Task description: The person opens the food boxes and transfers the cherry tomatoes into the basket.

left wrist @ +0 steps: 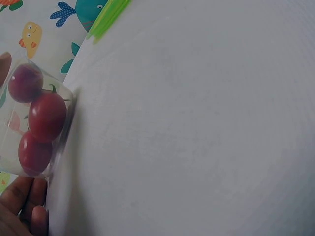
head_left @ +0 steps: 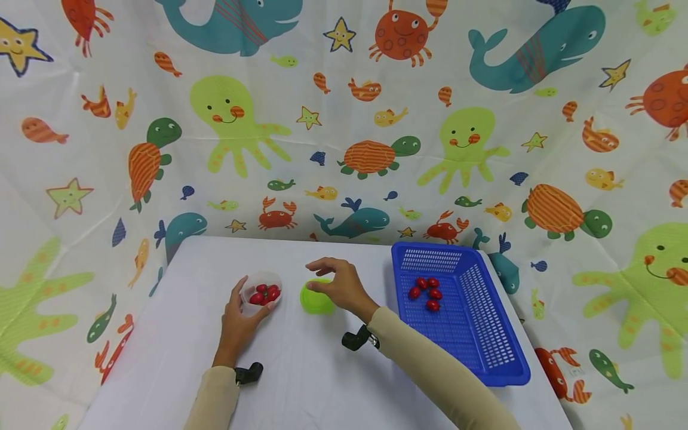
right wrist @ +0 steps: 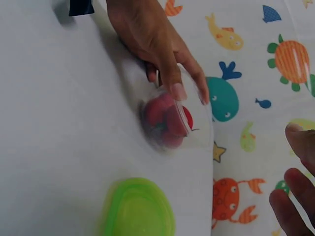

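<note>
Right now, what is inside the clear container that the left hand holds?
Inside the clear container are several red tomatoes. They overlap and hide part of the bottom; the left hand covers part of one side, so I cannot tell their exact count.

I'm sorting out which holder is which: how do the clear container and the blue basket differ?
The clear container is small and see-through; the blue basket is far larger, with perforated walls. The left hand grips the clear container; neither hand touches the blue basket. Both hold red tomatoes.
</note>
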`<state>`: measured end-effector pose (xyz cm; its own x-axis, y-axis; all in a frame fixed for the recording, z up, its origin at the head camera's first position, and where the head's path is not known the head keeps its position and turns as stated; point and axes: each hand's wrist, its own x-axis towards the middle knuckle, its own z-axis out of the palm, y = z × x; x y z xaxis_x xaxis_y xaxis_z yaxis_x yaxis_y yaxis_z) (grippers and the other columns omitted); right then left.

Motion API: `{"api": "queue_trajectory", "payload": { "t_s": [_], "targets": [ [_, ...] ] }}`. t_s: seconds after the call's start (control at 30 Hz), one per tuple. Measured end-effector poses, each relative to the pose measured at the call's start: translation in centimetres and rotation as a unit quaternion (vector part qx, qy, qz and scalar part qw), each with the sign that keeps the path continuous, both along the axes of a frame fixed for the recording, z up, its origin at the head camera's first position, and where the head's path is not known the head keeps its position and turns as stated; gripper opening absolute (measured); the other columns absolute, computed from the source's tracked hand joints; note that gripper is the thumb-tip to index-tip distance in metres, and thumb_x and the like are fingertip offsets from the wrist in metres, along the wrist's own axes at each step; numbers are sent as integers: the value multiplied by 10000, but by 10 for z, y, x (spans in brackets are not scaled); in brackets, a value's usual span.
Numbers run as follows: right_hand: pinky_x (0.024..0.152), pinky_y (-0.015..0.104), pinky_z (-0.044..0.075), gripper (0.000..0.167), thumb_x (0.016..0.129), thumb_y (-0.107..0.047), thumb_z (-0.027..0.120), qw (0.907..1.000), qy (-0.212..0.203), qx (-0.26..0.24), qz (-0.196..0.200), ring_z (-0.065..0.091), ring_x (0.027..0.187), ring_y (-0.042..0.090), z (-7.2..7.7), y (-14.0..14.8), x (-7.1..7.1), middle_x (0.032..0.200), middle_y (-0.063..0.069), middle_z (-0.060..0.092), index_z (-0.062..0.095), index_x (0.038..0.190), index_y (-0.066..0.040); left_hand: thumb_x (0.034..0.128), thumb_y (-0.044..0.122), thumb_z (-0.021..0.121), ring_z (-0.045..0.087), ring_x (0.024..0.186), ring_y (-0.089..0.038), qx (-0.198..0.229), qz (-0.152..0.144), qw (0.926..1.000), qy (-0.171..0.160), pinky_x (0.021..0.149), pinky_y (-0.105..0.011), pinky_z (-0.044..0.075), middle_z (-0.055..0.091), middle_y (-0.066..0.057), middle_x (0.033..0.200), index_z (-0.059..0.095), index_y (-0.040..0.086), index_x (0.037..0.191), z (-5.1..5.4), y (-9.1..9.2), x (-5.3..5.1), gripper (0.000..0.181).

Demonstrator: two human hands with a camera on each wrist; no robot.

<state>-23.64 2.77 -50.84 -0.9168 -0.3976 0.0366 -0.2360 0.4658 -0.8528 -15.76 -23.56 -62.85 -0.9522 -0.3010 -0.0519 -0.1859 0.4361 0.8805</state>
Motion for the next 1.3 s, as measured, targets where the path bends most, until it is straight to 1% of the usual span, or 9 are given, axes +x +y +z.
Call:
{"api": "queue_trajectory", "payload": {
  "t_s": [0.23,0.4,0.5,0.6,0.73,0.83,0.97,1.13,1.3],
  "targets": [
    [1039,423,598,372,919,-274,855,9996,-48,19,260,697,1161,148,-7,-9,-3,1268,-113,751,767,1279,-289,909,523,812,286,1591,-499,6,-19,10000,-40,1218,-712,336,317,-168,1732,152,348,1710,1,0,0,1052],
    [1088,517,567,382,912,-272,859,9986,-140,53,500,699,1152,136,-12,-15,-5,1259,-86,759,770,1284,-281,911,520,812,283,1589,-503,15,-18,10000,-86,1211,-723,338,300,-171,1738,141,355,1711,-1,0,1,1057],
    [1114,562,541,393,911,-262,860,9975,-224,24,670,703,1164,152,-15,-19,-6,1282,-47,765,767,1293,-256,908,513,818,281,1590,-503,30,-8,9999,-97,1207,-730,337,305,-168,1738,135,364,1710,-2,0,1,1064],
    [1125,569,534,406,920,-244,850,9960,-293,-19,845,707,1195,200,-17,-23,-7,1309,-31,760,757,1314,-213,903,512,822,281,1591,-503,39,-12,10000,-70,1202,-736,338,304,-160,1743,129,374,1710,-3,0,1,1072],
    [1127,536,541,396,935,-229,831,9943,-296,26,1027,706,1224,237,-21,-30,-8,1321,-55,754,752,1323,-210,901,522,820,284,1587,-516,27,-17,10000,-30,1187,-755,337,290,-159,1749,133,376,1709,-3,0,1,1070],
    [1123,496,549,379,939,-226,826,9937,-265,98,1086,706,1217,220,-24,-37,-9,1315,-68,757,758,1312,-234,893,550,817,290,1578,-534,19,-7,10000,-59,1166,-782,331,284,-169,1750,141,378,1708,-2,0,0,1072],
    [1122,496,551,361,942,-194,821,9932,-283,115,1124,704,1194,182,-27,-46,-9,1305,-55,765,768,1297,-237,886,576,812,286,1575,-548,44,-54,9999,-97,1159,-800,317,278,-174,1753,137,372,1710,-2,0,0,1084],
    [1121,522,550,328,961,-168,794,9925,-281,131,1179,707,1194,175,-30,-56,-11,1295,-66,767,775,1280,-242,894,583,800,265,1591,-533,54,-104,9999,-72,1193,-771,303,275,-159,1759,128,368,1712,-2,-2,0,1081],
    [1102,490,569,305,982,-150,765,9932,-178,190,1133,715,1195,188,-36,-67,-13,1287,-69,763,770,1277,-227,900,578,796,247,1602,-523,85,-114,9999,-76,1222,-745,289,280,-164,1756,122,362,1714,-2,-3,-1,1079]
  ]
}}
